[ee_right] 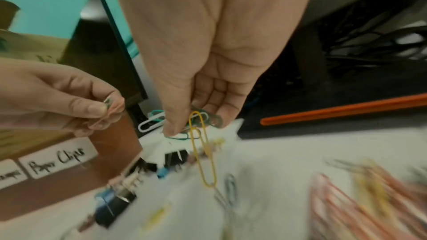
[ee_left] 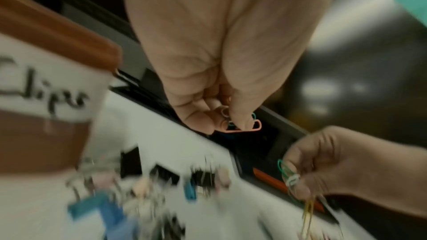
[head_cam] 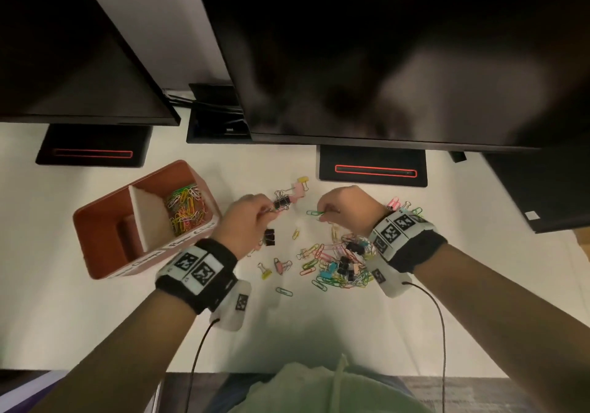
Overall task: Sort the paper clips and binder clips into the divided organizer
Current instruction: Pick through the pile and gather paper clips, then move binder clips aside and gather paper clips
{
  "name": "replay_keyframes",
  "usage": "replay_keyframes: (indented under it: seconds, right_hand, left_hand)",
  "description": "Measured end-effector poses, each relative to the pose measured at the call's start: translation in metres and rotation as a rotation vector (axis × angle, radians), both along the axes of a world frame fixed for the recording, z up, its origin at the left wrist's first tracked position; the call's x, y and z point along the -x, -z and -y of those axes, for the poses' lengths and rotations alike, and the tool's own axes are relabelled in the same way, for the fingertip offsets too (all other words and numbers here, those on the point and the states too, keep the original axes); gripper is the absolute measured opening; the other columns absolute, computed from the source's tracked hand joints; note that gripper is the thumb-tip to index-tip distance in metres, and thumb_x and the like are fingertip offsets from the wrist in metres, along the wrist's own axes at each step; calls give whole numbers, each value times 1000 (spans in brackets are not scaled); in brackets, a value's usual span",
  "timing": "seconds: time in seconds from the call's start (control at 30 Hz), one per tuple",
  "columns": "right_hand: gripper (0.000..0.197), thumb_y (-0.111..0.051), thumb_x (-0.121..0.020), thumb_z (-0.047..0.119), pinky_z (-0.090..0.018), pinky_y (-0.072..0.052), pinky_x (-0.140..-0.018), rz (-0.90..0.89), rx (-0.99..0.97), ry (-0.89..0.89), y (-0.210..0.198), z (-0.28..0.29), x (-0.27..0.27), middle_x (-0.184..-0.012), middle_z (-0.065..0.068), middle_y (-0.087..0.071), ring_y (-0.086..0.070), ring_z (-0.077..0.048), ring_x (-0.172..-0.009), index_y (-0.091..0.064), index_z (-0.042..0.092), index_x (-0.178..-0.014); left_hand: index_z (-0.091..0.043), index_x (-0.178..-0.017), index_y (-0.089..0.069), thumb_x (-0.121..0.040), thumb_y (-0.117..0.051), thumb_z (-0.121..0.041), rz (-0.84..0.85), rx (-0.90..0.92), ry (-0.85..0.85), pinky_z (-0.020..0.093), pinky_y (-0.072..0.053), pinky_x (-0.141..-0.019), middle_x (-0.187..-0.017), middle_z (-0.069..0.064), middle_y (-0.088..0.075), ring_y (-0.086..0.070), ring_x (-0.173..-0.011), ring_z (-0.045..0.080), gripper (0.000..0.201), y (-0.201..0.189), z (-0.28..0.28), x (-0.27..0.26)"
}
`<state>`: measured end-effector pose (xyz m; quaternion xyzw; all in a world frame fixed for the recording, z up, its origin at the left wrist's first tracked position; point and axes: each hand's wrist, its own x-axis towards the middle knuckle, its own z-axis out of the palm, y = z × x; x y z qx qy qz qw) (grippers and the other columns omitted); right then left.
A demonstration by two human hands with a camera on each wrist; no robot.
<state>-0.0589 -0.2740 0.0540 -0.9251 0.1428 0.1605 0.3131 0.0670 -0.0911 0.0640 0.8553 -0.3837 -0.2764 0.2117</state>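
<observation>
The brown divided organizer (head_cam: 95,221) stands at the left, and its far compartment holds several coloured paper clips (head_cam: 186,208). A "Paper Clips" label (ee_right: 57,160) is on its front. My left hand (head_cam: 268,211) hovers right of it and pinches a few paper clips, one of them pink (ee_left: 240,130), just short of a black binder clip (head_cam: 282,203) on the desk. My right hand (head_cam: 325,213) pinches a bunch of paper clips: a green one (head_cam: 314,213), a white one (ee_right: 150,123) and a dangling yellow one (ee_right: 203,152). A mixed pile of clips (head_cam: 341,262) lies under my right wrist.
Loose binder clips lie about: black (head_cam: 269,237), pink (head_cam: 299,189), yellow (head_cam: 303,179). Two monitors overhang the back of the white desk (head_cam: 95,317); their black stands (head_cam: 372,166) (head_cam: 92,147) and a cable tray (head_cam: 220,115) sit behind.
</observation>
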Motion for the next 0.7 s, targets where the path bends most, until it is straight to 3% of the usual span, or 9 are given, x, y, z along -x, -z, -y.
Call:
replay_keyframes:
  seconds: [0.13,0.27,0.37,0.47,0.6,0.7]
  right_hand:
    - [18,-61,-87,19,-25,-44,-80,162,-11,-67,-34,-33,-40,-98,-5,-67,-59,-17,-87,-67,10,-101]
    - [13,-64,-85,19,-23,-43,-77,297,-69,-133,-58,-85,-98,-93,-4,-68,-58,-14,-82,-67,12,-94]
    - [14,-67,-82,17,-26,-48,-83,304,-149,-101,-62,-123,-141,-97,-5,-68,-61,-16,-88,-67,12,-95]
    - [25,-67,-82,16,-31,-48,-89,200,-123,-51,-50,-150,-171,-106,-9,-67,-61,-22,-99,-64,10,-106]
    - [41,-63,-86,24,-31,-46,-93,112,-120,-9,-33,-160,-176,-118,-9,-64,-59,-23,-109,-55,12,-124]
    - [31,-57,-90,26,-22,-48,-84,203,-225,37,-34,-145,-156,-111,-1,-66,-60,-13,-98,-57,15,-120]
  left_hand:
    - [-9,-92,-60,-90,-57,-16,47,86,-229,15,-36,-56,-76,2,-58,-56,-73,19,8,-38,-45,-37]
    - [-10,-105,-61,-90,-58,-25,95,-42,-398,26,-40,-79,-88,0,-58,-54,-86,17,22,-47,-89,-72]
    - [-5,-98,-63,-85,-63,-22,58,-103,-483,28,-41,-80,-88,10,-64,-58,-87,22,22,-38,-105,-84]
    - [-3,-92,-67,-80,-69,-20,39,-99,-494,25,-43,-82,-95,12,-70,-59,-79,17,20,-26,-109,-86]
    - [-5,-116,-62,-86,-58,-6,46,-83,-458,31,-43,-102,-117,10,-66,-61,-109,23,30,-21,-118,-88]
    - [-8,-117,-61,-88,-55,-3,49,71,-443,33,-45,-101,-115,8,-66,-61,-107,21,30,-25,-121,-79]
